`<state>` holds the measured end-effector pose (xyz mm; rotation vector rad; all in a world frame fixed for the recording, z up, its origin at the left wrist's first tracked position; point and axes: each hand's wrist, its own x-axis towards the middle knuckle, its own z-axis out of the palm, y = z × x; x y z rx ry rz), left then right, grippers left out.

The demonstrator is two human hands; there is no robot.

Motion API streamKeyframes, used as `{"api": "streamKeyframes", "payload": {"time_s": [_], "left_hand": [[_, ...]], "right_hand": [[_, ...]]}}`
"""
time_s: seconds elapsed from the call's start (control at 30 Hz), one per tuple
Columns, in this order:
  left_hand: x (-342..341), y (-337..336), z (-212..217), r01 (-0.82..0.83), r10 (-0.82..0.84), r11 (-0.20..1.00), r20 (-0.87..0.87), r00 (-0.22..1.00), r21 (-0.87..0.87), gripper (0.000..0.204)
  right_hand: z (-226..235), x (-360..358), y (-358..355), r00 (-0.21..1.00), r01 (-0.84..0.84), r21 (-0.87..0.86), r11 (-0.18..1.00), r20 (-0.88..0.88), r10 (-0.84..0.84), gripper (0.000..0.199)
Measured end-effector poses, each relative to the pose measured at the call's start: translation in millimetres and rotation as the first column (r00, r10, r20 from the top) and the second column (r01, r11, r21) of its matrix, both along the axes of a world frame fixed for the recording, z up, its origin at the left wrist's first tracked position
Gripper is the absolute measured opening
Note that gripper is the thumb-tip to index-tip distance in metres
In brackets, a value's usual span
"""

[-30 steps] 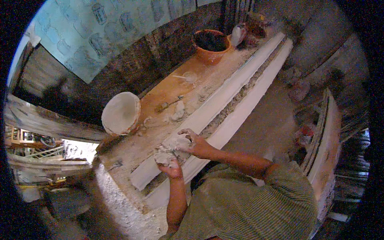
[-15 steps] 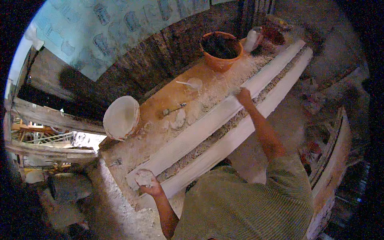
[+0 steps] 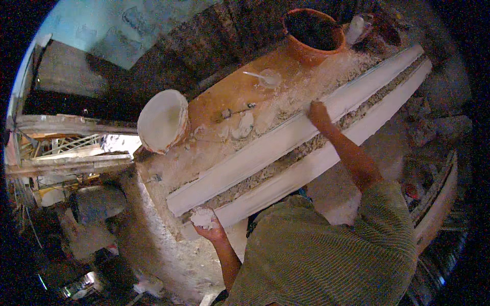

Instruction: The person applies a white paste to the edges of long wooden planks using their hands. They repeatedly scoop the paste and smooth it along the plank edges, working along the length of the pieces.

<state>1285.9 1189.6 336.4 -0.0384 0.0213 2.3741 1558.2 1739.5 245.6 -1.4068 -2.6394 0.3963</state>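
Two long white plaster mouldings (image 3: 265, 158) lie side by side at a slant across the bench, rough grey material (image 3: 286, 166) filling the gap between them. Near their lower left end, my left hand (image 3: 217, 233) is cupped round a lump of white plaster (image 3: 203, 218). My right hand (image 3: 320, 116) presses its closed fingers on the far moulding, a little past its middle. Whatever is under those fingers is hidden and blurred.
Beyond the mouldings, the dusty orange bench top (image 3: 209, 99) carries a white bucket (image 3: 162, 122), an orange tub (image 3: 314, 38) with dark insides, a shallow dish (image 3: 270, 79) and a small tool (image 3: 237, 111). A transparent container (image 3: 359, 28) stands at the far right.
My view has shifted, so the bench appears higher and further right. My right hand has slid back along the far moulding; my left hand still holds the plaster lump, now lower beside the moulding's end.
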Motion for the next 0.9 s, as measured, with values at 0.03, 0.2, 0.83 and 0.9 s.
{"api": "streamKeyframes", "payload": {"time_s": [0.03,0.2,0.83,0.9], "left_hand": [[-2,-8,-2,-0.021,0.021,0.999,-0.013,1.0,-0.049,0.036],[-17,-52,-2,-0.178,0.257,0.858,0.103,0.961,-0.481,0.027],[-139,-258,-11,-0.176,0.305,0.786,0.123,0.944,-0.592,0.032],[-143,-249,-15,-0.132,0.228,0.779,0.082,0.97,-0.613,0.035]], "right_hand": [[-2,-20,-25,0.995,-0.093,0.072,0.993,-0.018,0.094,0.02],[16,-120,-150,0.936,-0.303,0.119,0.946,-0.15,0.318,0.012],[18,-349,-403,0.93,-0.243,-0.092,0.966,-0.304,0.205,0.03],[36,-358,-405,0.943,-0.2,-0.204,0.958,-0.307,0.131,0.039]]}}
